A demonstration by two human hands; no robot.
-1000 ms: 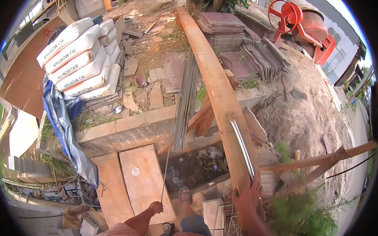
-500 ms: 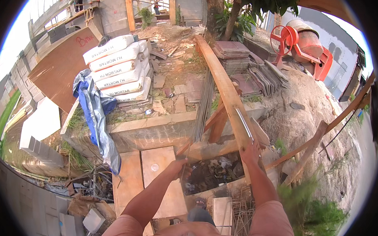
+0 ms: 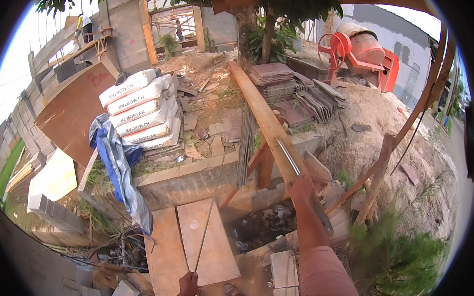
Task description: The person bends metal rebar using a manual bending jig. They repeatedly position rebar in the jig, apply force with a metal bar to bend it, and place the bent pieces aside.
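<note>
My left hand (image 3: 188, 284), low in the picture, is closed around the lower end of a thin metal rod (image 3: 204, 235). The rod slants up over the pale boards toward the low wall. Farther right, my right hand (image 3: 301, 187) is wrapped round the near end of a silver metal bar (image 3: 288, 156). That bar lies along the top of a long wooden beam (image 3: 259, 108), which runs away from me on wooden supports. A bundle of thin rods (image 3: 246, 145) rests beside the beam's left side.
Two boards (image 3: 165, 249) bridge the ditch (image 3: 263, 228) on the left. Stacked mortar bags (image 3: 139, 109) and a blue-silver tarp (image 3: 117, 168) stand on the raised ground behind the low wall (image 3: 181, 184). Roof tiles (image 3: 276, 81), a sand heap (image 3: 366, 122) and an orange mixer (image 3: 361, 52) are at right.
My left hand has moved down and left toward me, and the rod now shows stretched over the boards. My right hand stays on the silver bar. The view has shifted.
</note>
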